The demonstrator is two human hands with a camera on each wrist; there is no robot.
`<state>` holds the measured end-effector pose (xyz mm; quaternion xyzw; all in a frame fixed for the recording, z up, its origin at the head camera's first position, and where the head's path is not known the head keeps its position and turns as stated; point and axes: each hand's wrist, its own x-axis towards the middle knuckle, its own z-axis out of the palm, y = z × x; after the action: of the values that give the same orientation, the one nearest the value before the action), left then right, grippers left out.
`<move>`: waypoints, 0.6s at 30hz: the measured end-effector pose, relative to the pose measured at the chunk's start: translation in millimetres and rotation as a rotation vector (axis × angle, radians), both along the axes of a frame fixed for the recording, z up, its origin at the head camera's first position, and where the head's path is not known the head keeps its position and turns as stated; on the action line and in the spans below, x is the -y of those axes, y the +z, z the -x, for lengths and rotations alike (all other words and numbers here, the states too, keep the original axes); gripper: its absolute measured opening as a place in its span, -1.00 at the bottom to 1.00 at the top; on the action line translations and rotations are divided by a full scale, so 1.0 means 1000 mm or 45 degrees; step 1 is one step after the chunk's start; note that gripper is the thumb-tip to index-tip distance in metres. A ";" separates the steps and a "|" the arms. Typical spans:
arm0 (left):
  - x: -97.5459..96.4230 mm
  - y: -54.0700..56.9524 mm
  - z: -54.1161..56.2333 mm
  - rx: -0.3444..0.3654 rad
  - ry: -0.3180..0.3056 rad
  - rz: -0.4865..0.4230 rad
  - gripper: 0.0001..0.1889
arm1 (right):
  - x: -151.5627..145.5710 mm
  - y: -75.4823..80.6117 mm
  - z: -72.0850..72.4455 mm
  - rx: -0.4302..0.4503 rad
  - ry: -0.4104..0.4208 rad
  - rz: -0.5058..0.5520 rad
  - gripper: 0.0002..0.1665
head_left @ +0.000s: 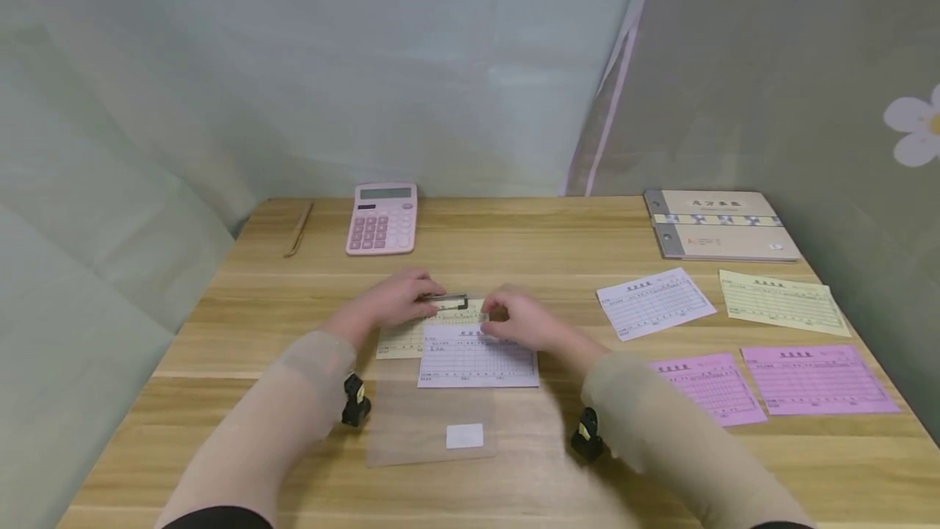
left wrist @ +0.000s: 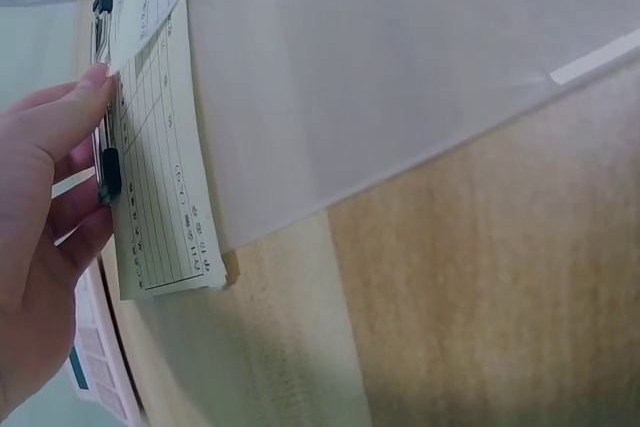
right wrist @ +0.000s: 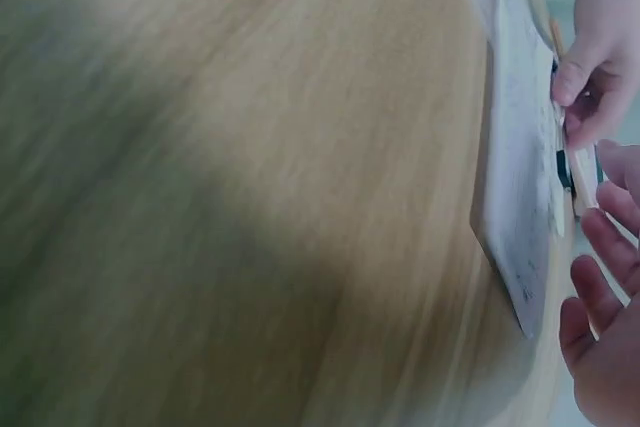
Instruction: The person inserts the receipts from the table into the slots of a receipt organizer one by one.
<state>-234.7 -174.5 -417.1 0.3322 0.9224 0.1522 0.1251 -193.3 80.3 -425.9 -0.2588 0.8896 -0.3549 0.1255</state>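
A translucent clipboard (head_left: 426,415) with a white label (head_left: 464,436) lies mid-table. My left hand (head_left: 399,299) pinches the metal clip (head_left: 448,298) at its far edge; in the left wrist view the thumb is on the near side of this black-ended clip (left wrist: 110,169) and the fingers are behind it. Below the clip is a yellow form slip (head_left: 396,343), partly covered by a white form slip (head_left: 481,362). My right hand (head_left: 525,319) is at the white slip's top edge, fingers loosely bent and apart; the right wrist view shows nothing gripped in it.
A white slip (head_left: 656,303), a yellow slip (head_left: 784,303) and two pink slips (head_left: 818,380) lie at the right. Behind them is a ledger book (head_left: 723,239). A pink calculator (head_left: 382,219) and a thin brown stick (head_left: 299,229) lie at the back left.
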 end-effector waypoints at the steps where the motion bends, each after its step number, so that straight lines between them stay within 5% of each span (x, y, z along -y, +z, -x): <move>1: 0.000 0.000 0.000 0.002 0.001 0.004 -0.61 | -0.002 0.000 -0.001 -0.036 -0.006 0.001 -0.71; 10: 0.000 -0.002 0.000 -0.017 0.005 -0.010 -0.61 | -0.027 -0.002 -0.016 -0.266 0.186 -0.185 -0.65; 18: 0.000 -0.003 -0.001 -0.011 0.017 -0.006 -0.61 | -0.035 -0.009 -0.022 -0.232 0.158 -0.189 -0.55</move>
<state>-233.9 -174.5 -419.8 0.3270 0.9248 0.1538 0.1192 -171.5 115.1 -434.7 -0.3345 0.9033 -0.2548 0.0846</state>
